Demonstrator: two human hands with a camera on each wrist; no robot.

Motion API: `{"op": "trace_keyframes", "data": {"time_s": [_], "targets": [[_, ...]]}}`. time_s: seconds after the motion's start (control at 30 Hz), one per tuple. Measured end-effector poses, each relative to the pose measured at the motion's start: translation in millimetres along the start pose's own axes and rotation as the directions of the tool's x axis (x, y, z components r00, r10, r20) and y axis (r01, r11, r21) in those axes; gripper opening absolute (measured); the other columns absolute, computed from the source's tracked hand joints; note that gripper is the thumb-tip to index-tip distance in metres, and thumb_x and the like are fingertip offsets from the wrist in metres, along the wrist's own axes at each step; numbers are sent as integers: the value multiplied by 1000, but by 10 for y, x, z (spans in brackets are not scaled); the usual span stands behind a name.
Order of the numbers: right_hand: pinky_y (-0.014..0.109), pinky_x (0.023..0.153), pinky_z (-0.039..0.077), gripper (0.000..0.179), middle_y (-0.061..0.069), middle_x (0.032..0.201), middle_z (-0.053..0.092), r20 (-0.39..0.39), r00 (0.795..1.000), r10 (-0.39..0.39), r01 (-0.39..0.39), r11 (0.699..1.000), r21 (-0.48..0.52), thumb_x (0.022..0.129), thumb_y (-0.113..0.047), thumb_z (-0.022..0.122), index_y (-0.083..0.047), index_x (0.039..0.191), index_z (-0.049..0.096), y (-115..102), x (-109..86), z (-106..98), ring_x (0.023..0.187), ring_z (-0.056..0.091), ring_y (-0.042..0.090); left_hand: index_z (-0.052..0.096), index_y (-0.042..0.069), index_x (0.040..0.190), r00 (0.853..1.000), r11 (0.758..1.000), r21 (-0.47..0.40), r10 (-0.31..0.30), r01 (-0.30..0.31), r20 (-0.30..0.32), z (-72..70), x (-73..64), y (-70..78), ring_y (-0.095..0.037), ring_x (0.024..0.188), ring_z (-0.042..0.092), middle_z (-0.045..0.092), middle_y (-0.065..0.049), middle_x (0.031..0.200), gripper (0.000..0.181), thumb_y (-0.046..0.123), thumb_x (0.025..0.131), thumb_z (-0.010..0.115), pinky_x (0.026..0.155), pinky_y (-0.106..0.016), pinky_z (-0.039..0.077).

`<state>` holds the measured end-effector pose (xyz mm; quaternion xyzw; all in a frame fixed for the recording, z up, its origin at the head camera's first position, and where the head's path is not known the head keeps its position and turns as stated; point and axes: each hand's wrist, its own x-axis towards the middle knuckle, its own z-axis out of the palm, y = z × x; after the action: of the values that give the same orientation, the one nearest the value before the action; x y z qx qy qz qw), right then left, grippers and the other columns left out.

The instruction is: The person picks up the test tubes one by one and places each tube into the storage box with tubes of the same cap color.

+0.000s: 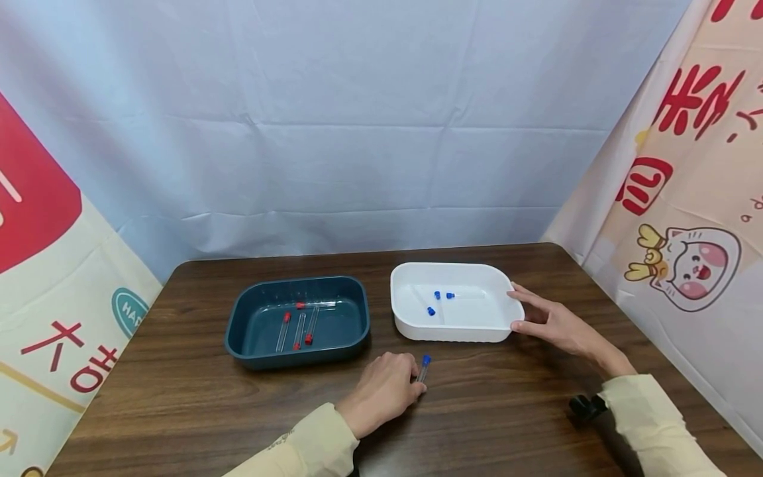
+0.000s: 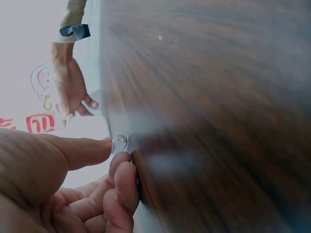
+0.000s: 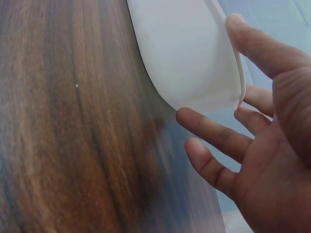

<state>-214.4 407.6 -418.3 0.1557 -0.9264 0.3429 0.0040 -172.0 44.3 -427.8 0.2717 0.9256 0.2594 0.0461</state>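
My left hand (image 1: pixel 384 387) is low over the table in front of the two trays. Between thumb and fingers it pinches a clear test tube with a blue cap (image 1: pixel 426 360), the cap pointing away from me. In the left wrist view the rounded bottom of the tube (image 2: pixel 120 142) shows at the thumb tip. At the right end of the white tray (image 1: pixel 456 334), my right hand (image 1: pixel 557 324) touches the rim with spread fingers. Three blue-capped test tubes (image 1: pixel 450 295) lie inside that tray. The right wrist view shows the right hand (image 3: pixel 257 141) around the tray's rounded end (image 3: pixel 194 92).
Left of the white tray stands a dark teal tray (image 1: pixel 298 360) holding several red-capped test tubes (image 1: pixel 284 331). Both stand on a brown wooden table (image 1: pixel 179 397). A pale cloth (image 1: pixel 357 165) hangs behind it, with printed cloths (image 1: pixel 685 199) at the sides.
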Motion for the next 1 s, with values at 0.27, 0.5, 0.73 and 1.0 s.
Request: {"op": "trace_keyframes", "data": {"time_s": [0.27, 0.5, 0.73, 1.0], "targets": [[11, 89, 34, 67, 5, 152, 22, 5, 1000, 5, -5, 1000, -18, 85, -32, 68, -18, 144, 38, -3, 8, -4, 133, 28, 30, 55, 17, 59, 998, 992, -116, -43, 47, 36, 6, 4, 23, -5, 52, 45, 49, 10, 53, 28, 21, 79, 74, 46, -23, 37], [10, 90, 31, 66, 4, 152, 22, 8, 1000, -1, 1, 1000, -8, 85, -31, 69, -19, 143, 39, -22, 8, -10, 134, 27, 29, 57, 14, 72, 985, 970, -185, -139, 156, 99, 1, -17, 63, -7, 48, 50, 53, 7, 50, 19, 20, 81, 73, 48, -24, 41], [11, 89, 35, 67, 6, 152, 21, 12, 1000, -6, 6, 1000, 13, 85, -29, 69, -17, 143, 38, -8, 11, -6, 132, 29, 31, 56, 11, 79, 975, 960, -191, -184, 205, 122, -11, -15, 77, -12, 47, 51, 54, 2, 56, 21, 22, 80, 73, 44, -27, 41], [16, 91, 36, 67, 5, 152, 21, 14, 1000, 9, -9, 1000, -5, 85, -31, 68, -18, 143, 38, 3, -2, 1, 133, 28, 30, 58, 9, 112, 991, 994, 8, -114, 113, 73, -20, 26, 48, -13, 66, 50, 55, 3, 77, 54, 42, 73, 77, 61, -33, 44]]}}
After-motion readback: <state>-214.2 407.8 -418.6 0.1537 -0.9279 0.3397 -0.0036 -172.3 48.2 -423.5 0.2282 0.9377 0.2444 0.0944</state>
